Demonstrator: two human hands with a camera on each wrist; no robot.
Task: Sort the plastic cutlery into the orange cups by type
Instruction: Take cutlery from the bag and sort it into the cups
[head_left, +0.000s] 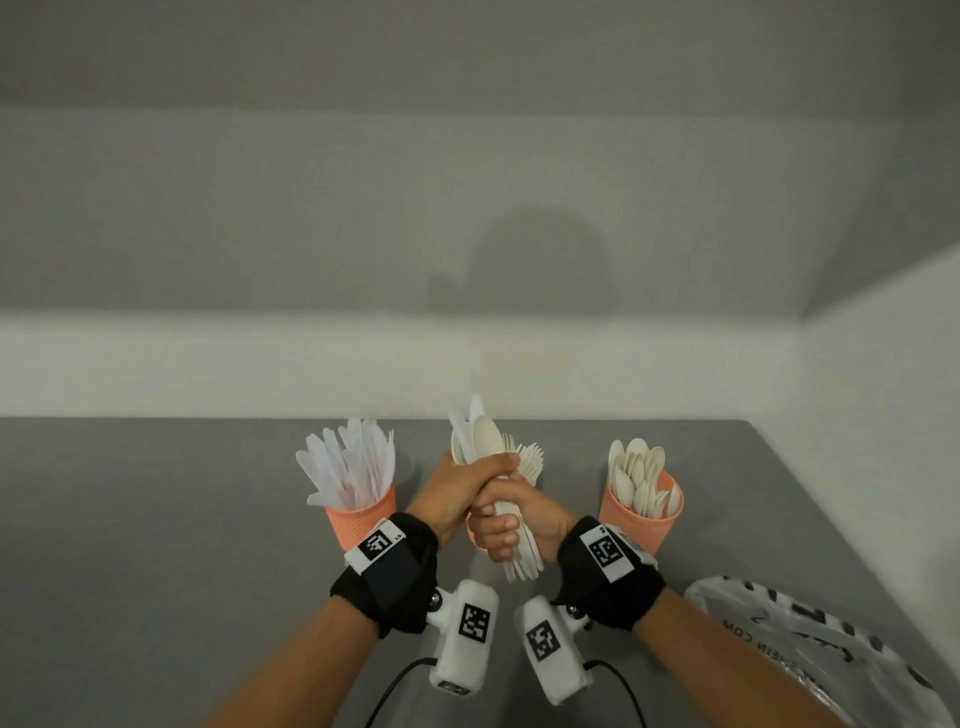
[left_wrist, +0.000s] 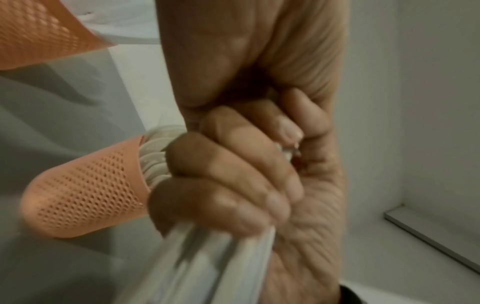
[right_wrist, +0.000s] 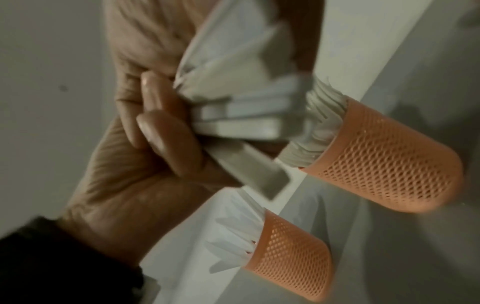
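Note:
Both hands hold one upright bundle of mixed white plastic cutlery (head_left: 480, 439) above the table's middle. My left hand (head_left: 462, 488) wraps the bundle just under the spoon and knife heads. Below it, my right hand (head_left: 501, 522) grips the handles (head_left: 524, 561), which stick out underneath. An orange mesh cup (head_left: 363, 517) on the left holds knives. Another orange cup (head_left: 641, 514) on the right holds spoons. A third cup is almost hidden behind my hands; its forks (head_left: 531, 460) show above them. The right wrist view shows the fork cup (right_wrist: 389, 160) and the knife cup (right_wrist: 291, 257) beside the gripped handles (right_wrist: 233, 123).
The grey table (head_left: 156, 545) ends at a white wall behind the cups. A white plastic bag with black print (head_left: 810, 654) lies at the front right, near the table's right edge. Camera cables hang from both wrists.

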